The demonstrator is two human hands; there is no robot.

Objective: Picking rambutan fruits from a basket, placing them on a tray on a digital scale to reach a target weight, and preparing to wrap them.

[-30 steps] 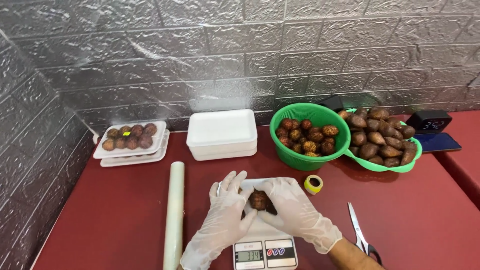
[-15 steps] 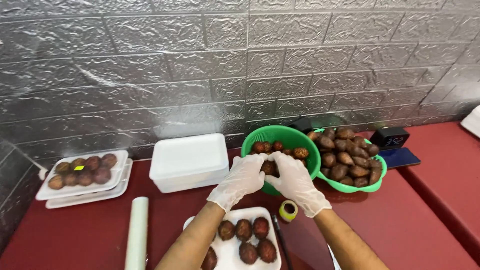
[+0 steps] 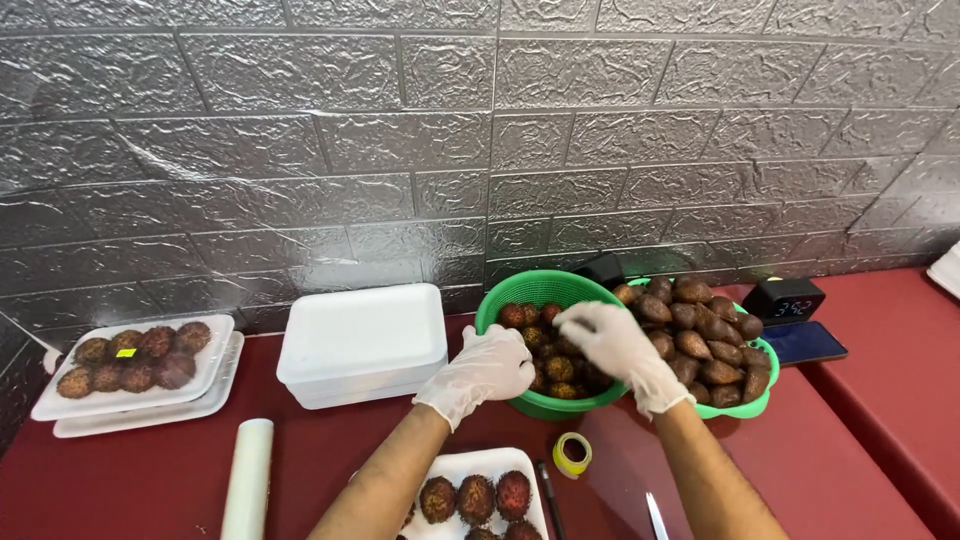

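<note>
Both gloved hands reach into the green bowl (image 3: 520,300) of spiky red fruit (image 3: 545,340), which stands toward the back edge of the dark red table (image 3: 860,440), right of its middle. The left hand (image 3: 487,370) hangs over the bowl's near left rim with fingers curled loosely inward; whether they hold a fruit cannot be told. The right hand (image 3: 610,340) is over the middle of the bowl, fingertips drawn together downward at the fruit, though what they pinch is hidden.

Touching the bowl on its right is a second green bowl (image 3: 760,390) heaped with brown scaly fruit (image 3: 700,325). At the near edge lies a white foam tray (image 3: 470,465) holding a few red fruit. A stack of white foam boxes (image 3: 360,340) sits left of the bowl, and a filled tray (image 3: 130,375) lies by the left edge. A small tape roll (image 3: 572,453) rests near the front tray.
</note>
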